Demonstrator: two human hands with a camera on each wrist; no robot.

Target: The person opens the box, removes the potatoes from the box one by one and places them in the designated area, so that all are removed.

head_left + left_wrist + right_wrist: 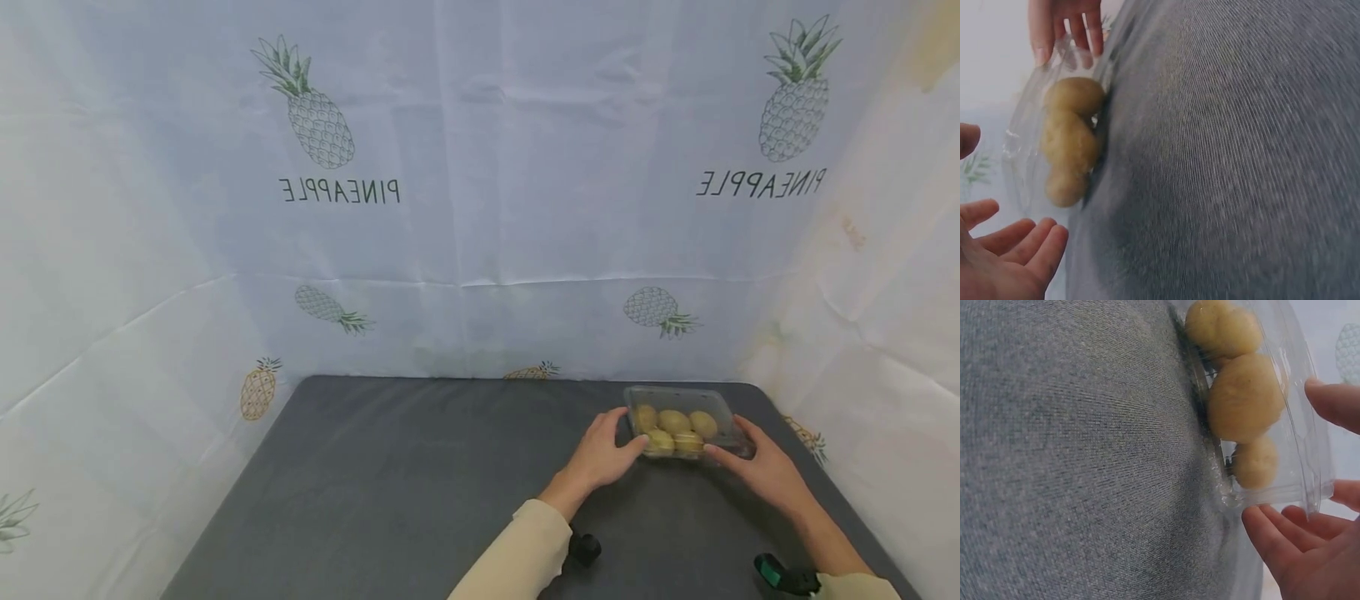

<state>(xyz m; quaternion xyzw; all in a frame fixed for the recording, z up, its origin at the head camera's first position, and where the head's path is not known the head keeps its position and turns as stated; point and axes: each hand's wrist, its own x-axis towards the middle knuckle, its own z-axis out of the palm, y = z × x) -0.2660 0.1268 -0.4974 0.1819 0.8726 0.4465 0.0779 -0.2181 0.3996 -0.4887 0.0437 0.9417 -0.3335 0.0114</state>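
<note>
A clear plastic box point(722, 414) of several yellow-brown potatoes point(1247, 400) sits at the far right of the dark grey table. At its left end is my left hand point(604, 450), thumb and fingers spread; the left wrist view has its fingertips point(1054, 232) just short of the plastic. My right hand point(768, 468) is at the opposite end, its fingers fairly straight. In the right wrist view those fingertips point(1255, 514) are right at the box's lower corner, and the thumb is beside the upper edge. Through the plastic, the potatoes show in two rows.
Grey cloth covers the table point(420, 483). White fabric with printed pineapples point(480, 208) hangs behind it and along both sides. The box is close to the table's back right corner. Black wrist straps point(787, 577) are at both cuffs.
</note>
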